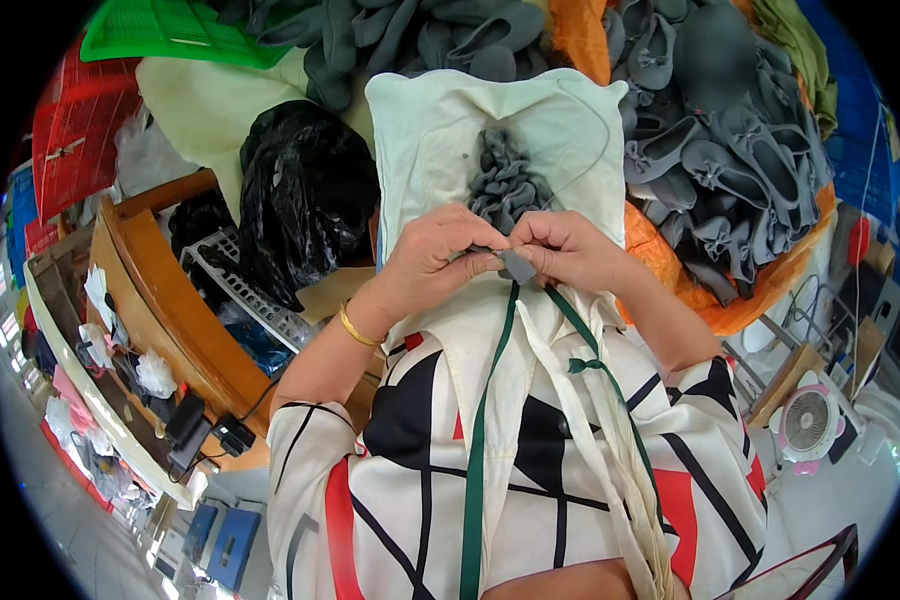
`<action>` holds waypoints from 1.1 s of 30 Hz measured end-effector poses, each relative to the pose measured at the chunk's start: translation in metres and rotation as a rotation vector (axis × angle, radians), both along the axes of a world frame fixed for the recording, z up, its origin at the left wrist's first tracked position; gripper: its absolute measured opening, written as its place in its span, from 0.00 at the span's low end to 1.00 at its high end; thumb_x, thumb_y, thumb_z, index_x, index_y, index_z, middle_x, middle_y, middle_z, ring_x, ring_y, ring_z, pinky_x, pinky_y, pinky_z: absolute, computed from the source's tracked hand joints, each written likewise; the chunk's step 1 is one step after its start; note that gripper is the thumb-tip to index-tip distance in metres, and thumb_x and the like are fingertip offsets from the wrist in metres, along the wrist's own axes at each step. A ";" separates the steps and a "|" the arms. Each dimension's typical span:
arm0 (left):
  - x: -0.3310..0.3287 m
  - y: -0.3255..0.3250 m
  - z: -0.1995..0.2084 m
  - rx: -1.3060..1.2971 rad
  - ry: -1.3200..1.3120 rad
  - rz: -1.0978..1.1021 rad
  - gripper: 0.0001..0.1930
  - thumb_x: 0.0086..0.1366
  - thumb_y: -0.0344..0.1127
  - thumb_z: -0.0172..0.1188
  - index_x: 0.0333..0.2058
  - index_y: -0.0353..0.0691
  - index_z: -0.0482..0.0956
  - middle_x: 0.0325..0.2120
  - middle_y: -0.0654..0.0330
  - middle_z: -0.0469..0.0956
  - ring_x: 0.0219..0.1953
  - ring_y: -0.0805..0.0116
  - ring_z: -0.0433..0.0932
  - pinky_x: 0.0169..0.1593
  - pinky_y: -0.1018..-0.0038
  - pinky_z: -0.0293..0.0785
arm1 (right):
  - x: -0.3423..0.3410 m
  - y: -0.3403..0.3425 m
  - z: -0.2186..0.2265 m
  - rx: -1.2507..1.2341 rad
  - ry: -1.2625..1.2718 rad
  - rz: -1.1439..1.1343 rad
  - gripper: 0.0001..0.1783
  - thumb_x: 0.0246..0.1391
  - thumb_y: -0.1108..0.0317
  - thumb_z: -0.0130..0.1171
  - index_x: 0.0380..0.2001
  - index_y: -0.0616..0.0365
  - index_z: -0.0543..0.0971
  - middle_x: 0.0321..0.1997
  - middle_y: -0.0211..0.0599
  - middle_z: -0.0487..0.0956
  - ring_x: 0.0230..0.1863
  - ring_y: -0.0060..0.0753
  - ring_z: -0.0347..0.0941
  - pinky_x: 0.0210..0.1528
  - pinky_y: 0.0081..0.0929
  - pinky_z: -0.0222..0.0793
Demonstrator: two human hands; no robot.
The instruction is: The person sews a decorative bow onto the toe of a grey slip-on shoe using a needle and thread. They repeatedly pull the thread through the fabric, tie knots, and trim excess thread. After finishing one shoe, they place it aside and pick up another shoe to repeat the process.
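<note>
Over my lap, my left hand point(440, 258) and my right hand point(574, 250) meet with fingers pinched. Between them is a small grey fabric piece point(517, 267), its lower end showing below the fingertips; the rest is hidden. Just beyond the hands, a heap of small grey fabric pieces point(506, 180) lies on a pale, cloth-covered cushion point(420, 130). A thin dark thread point(608, 135) curves across the cushion's right side toward my fingers. Whether a needle is held cannot be made out.
Grey flat shoes with bows point(730, 165) fill an orange sack point(750, 318) at right; more grey shoes point(420, 35) lie at the far side. A black plastic bag point(305, 190) and a wooden drawer unit point(170, 320) stand left. A small fan point(808, 422) sits at lower right.
</note>
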State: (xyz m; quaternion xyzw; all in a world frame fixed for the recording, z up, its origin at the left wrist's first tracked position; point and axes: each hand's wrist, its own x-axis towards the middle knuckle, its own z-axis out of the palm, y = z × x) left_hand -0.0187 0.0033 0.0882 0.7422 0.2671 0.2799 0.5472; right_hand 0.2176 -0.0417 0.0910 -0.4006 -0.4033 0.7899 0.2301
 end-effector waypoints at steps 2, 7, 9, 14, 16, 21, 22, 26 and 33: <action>0.001 -0.003 0.001 -0.159 0.052 0.029 0.10 0.58 0.28 0.68 0.40 0.38 0.83 0.33 0.61 0.81 0.34 0.70 0.78 0.38 0.77 0.74 | 0.001 -0.001 -0.003 -0.046 0.004 -0.025 0.06 0.67 0.67 0.54 0.38 0.57 0.75 0.29 0.20 0.73 0.25 0.09 0.67 0.25 0.13 0.62; 0.001 -0.010 0.001 -0.453 0.090 0.070 0.08 0.62 0.28 0.66 0.41 0.36 0.82 0.34 0.64 0.80 0.34 0.80 0.76 0.38 0.81 0.73 | 0.001 0.006 0.004 -0.166 -0.002 -0.094 0.14 0.65 0.59 0.57 0.46 0.57 0.74 0.28 0.22 0.72 0.26 0.11 0.66 0.27 0.15 0.63; 0.001 -0.011 0.002 -0.445 0.095 0.060 0.08 0.62 0.28 0.66 0.40 0.36 0.82 0.34 0.64 0.80 0.33 0.81 0.76 0.37 0.83 0.73 | 0.001 0.006 0.003 -0.137 -0.003 -0.095 0.19 0.64 0.55 0.58 0.50 0.57 0.72 0.27 0.21 0.71 0.26 0.11 0.64 0.28 0.14 0.61; 0.007 -0.014 0.004 -0.475 0.081 0.074 0.08 0.60 0.27 0.67 0.39 0.35 0.83 0.33 0.64 0.80 0.32 0.81 0.76 0.36 0.83 0.73 | -0.004 0.005 -0.004 0.047 -0.089 -0.032 0.23 0.63 0.57 0.56 0.56 0.55 0.68 0.24 0.17 0.69 0.24 0.07 0.60 0.26 0.11 0.54; 0.010 -0.017 0.002 -0.536 0.070 0.101 0.08 0.60 0.27 0.67 0.39 0.34 0.83 0.32 0.64 0.81 0.32 0.82 0.77 0.36 0.83 0.73 | -0.008 0.006 0.003 0.021 -0.059 -0.068 0.22 0.64 0.59 0.54 0.57 0.55 0.67 0.25 0.16 0.68 0.25 0.06 0.61 0.27 0.12 0.57; 0.018 -0.024 -0.018 -0.552 0.190 0.244 0.08 0.60 0.31 0.66 0.37 0.33 0.83 0.26 0.63 0.81 0.27 0.81 0.75 0.33 0.81 0.72 | -0.009 0.005 -0.006 0.308 -0.354 -0.108 0.13 0.61 0.64 0.57 0.47 0.56 0.74 0.26 0.24 0.72 0.26 0.20 0.70 0.28 0.21 0.66; 0.019 -0.023 -0.018 -0.570 0.202 0.258 0.08 0.60 0.31 0.66 0.36 0.33 0.82 0.26 0.62 0.81 0.27 0.81 0.75 0.33 0.81 0.72 | -0.008 0.007 -0.012 0.606 -0.529 -0.119 0.12 0.60 0.63 0.58 0.43 0.57 0.76 0.26 0.27 0.74 0.27 0.26 0.72 0.28 0.24 0.68; 0.022 -0.019 -0.013 -0.547 0.235 0.253 0.08 0.60 0.28 0.65 0.38 0.31 0.82 0.28 0.64 0.82 0.29 0.83 0.75 0.34 0.82 0.73 | -0.008 0.012 -0.004 1.099 -0.693 -0.087 0.09 0.50 0.64 0.63 0.32 0.56 0.79 0.26 0.34 0.74 0.28 0.39 0.73 0.28 0.31 0.70; 0.022 -0.020 -0.014 -0.159 0.224 0.220 0.09 0.54 0.27 0.67 0.35 0.35 0.83 0.30 0.53 0.81 0.31 0.57 0.80 0.36 0.69 0.76 | -0.024 0.015 0.006 1.529 -0.595 -0.088 0.09 0.39 0.69 0.62 0.29 0.54 0.78 0.23 0.29 0.70 0.26 0.31 0.72 0.23 0.28 0.68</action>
